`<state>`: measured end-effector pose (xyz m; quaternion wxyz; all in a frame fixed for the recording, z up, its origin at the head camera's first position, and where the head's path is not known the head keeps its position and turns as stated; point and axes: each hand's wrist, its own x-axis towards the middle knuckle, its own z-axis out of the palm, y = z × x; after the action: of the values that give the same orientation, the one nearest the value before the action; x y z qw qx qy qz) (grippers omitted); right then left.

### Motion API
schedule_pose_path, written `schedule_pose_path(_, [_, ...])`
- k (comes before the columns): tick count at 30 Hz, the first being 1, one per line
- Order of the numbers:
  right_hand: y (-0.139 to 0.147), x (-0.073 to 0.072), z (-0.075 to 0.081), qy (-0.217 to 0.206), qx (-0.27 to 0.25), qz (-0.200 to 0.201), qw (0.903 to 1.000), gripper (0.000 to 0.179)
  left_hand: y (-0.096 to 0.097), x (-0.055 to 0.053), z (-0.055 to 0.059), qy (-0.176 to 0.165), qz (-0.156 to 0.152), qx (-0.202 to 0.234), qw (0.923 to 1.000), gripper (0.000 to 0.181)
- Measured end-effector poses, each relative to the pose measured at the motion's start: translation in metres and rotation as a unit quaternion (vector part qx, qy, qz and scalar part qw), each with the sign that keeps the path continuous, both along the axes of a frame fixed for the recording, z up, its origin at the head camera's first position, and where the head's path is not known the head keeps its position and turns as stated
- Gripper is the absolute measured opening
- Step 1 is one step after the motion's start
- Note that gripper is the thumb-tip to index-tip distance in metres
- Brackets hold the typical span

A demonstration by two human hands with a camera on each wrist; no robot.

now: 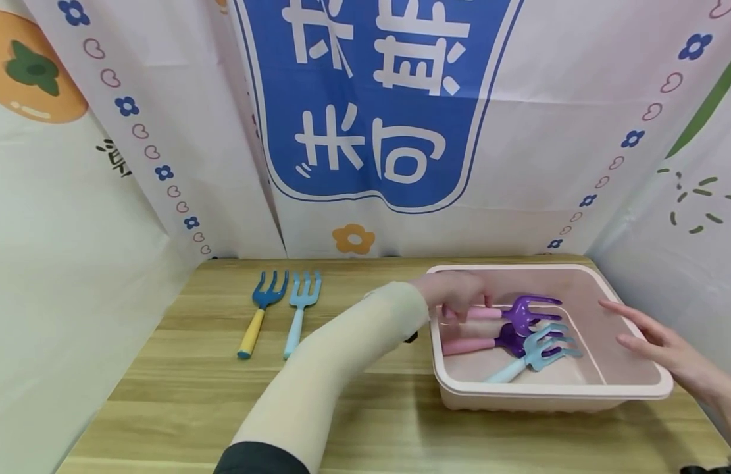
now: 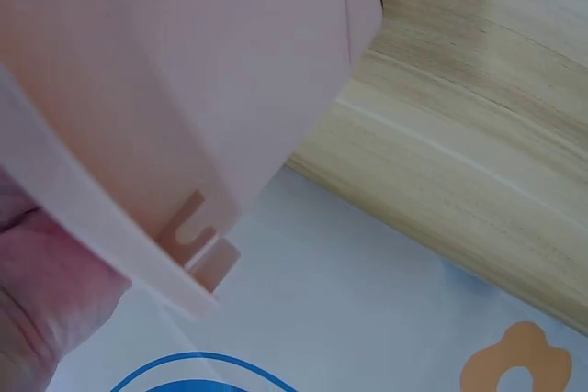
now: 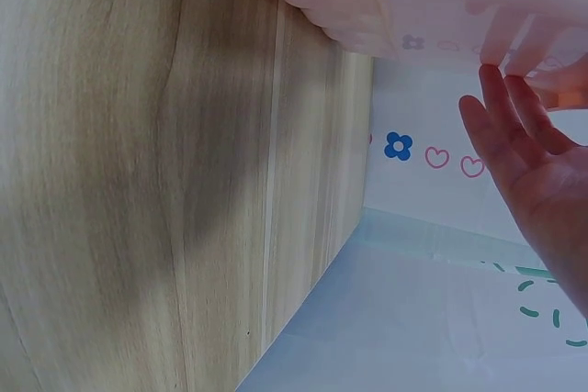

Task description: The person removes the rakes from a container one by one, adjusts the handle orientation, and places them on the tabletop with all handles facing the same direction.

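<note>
Wooden table [image 1: 181, 408]: two forks [image 1: 300, 315]; one bin [image 1: 554, 390]: three.

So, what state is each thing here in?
Pink bin: uncovered, partly filled
Far purple fork: inside bin
Near purple fork: inside, partly covered
Bin's light blue fork: inside, overlapping it
Yellow-handled fork: lying on table
Table's light blue fork: lying beside it
Left hand: over bin's left rim, grip unclear
Right hand: extended, at bin's right rim

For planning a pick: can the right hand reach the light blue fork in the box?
Likely yes: the right hand is at the open box's rim, and the light blue fork looks uncovered.
</note>
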<state>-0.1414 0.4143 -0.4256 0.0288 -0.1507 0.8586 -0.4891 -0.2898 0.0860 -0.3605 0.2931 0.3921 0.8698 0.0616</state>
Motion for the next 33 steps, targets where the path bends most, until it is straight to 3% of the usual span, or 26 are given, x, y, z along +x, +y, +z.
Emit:
schedule_pose_path(2, [0.000,0.000,0.000,-0.002,-0.004,-0.001,1.0000,0.056,-0.002,0.000,0.003,0.041,-0.028,0.000,0.9988,0.058])
schedule_pose_path(4, [0.000,0.000,0.000,-0.005,-0.008,-0.002,1.0000,0.056,-0.005,0.001,0.007,0.069,-0.037,0.007,0.9969,0.058])
schedule_pose_path(10, [0.000,-0.001,0.001,-0.010,-0.019,0.000,0.9998,0.056,-0.018,0.000,0.016,0.107,-0.018,0.032,0.9936,0.053])
schedule_pose_path(14, [0.000,-0.002,0.002,-0.012,-0.018,-0.001,0.9998,0.056,-0.022,-0.001,0.020,0.148,-0.032,0.035,0.9879,0.049])
schedule_pose_path(18, [0.000,-0.003,0.001,-0.018,-0.010,-0.008,0.9998,0.056,-0.024,-0.003,0.020,0.170,-0.026,0.046,0.9840,0.048])
schedule_pose_path(25, [-0.001,-0.004,0.000,-0.022,-0.001,-0.013,0.9997,0.056,-0.030,-0.009,0.025,0.158,-0.021,0.076,0.9842,0.050])
schedule_pose_path(33, [0.000,-0.001,-0.002,-0.018,0.006,-0.014,0.9997,0.056,-0.041,-0.008,0.041,0.113,-0.013,0.121,0.9861,0.052])
